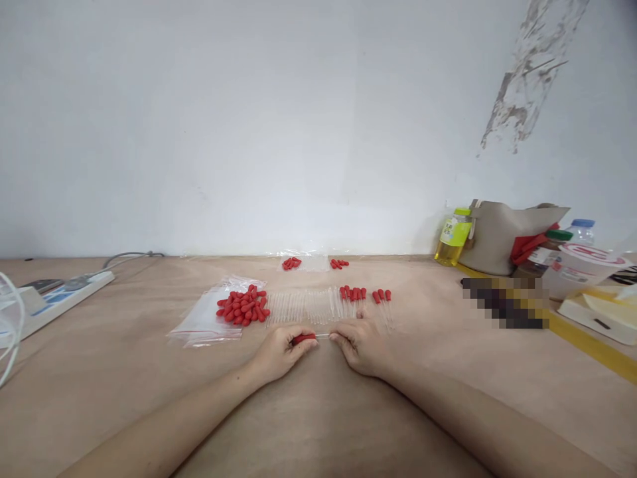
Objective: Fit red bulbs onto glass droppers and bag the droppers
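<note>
My left hand [284,350] pinches a red rubber dropper bulb [303,338] lying sideways. A clear thin glass dropper tube [323,336] runs from the bulb's end to my right hand [361,344], whose thumb and fingers are closed on it. How deep the tube sits in the bulb is hidden by my left fingers. Just beyond my hands lies a row of bare glass tubes [303,307]. At the row's right are several droppers with red bulbs [354,293], and farther right three more capped droppers [382,296]. A heap of loose red bulbs [242,306] lies to the left.
Clear plastic bags [204,317] lie under the heap. Two small groups of red bulbs sit near the wall, one on a plastic bag [314,261]. A power strip [70,302] is at left. At right stand a yellow drink bottle [453,238], a grey bag [497,236] and a white tub [572,272].
</note>
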`<state>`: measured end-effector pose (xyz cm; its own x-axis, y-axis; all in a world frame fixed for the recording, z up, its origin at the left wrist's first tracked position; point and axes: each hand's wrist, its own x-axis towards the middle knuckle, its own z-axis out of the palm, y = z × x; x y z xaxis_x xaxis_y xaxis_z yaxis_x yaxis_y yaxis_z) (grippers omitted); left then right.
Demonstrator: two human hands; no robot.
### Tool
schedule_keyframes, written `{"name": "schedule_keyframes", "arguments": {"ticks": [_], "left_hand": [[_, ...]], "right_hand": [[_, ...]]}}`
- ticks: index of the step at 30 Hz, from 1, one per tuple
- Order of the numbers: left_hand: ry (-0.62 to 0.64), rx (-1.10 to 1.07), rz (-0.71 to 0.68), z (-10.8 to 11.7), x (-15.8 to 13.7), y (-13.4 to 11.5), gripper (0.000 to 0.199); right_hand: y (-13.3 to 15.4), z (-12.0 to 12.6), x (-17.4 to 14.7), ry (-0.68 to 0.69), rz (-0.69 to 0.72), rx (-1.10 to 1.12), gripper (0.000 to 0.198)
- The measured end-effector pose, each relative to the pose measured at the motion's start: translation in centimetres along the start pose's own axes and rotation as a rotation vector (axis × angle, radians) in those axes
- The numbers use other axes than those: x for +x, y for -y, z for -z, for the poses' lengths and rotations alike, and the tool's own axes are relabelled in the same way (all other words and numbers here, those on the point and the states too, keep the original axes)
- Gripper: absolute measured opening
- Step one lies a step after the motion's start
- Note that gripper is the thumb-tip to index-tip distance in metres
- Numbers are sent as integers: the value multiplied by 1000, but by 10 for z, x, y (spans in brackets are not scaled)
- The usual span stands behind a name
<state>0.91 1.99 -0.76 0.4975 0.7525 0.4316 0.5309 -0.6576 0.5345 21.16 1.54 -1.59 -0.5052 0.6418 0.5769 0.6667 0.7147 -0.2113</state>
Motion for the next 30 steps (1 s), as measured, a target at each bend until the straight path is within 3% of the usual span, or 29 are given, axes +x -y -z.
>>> {"name": "schedule_keyframes", "arguments": {"ticks": [10, 16, 18, 19, 22, 24, 30], "left_hand": [[63, 45, -61, 0, 0, -2, 20], [-99, -10, -50, 1, 2, 2, 21], [-181, 23, -19, 1, 2, 4, 29], [-192, 45, 10, 0, 2, 4, 30], [-35, 103, 76, -1, 2, 4, 15], [90, 130, 80, -1, 3, 2, 14], [117, 156, 93, 0, 3, -1, 14]], "right_hand": [[6, -3, 2, 91, -11, -14, 22], [6, 23, 17, 180, 91, -149, 22], [-6, 36, 22, 240, -18, -124, 23], [-15, 41, 24, 252, -139, -104, 25], [-46, 55, 27, 133, -625, -172, 32], [-62, 58, 25, 109, -798, -225, 32], [-74, 41, 16, 219, -871, -312, 25]]}}
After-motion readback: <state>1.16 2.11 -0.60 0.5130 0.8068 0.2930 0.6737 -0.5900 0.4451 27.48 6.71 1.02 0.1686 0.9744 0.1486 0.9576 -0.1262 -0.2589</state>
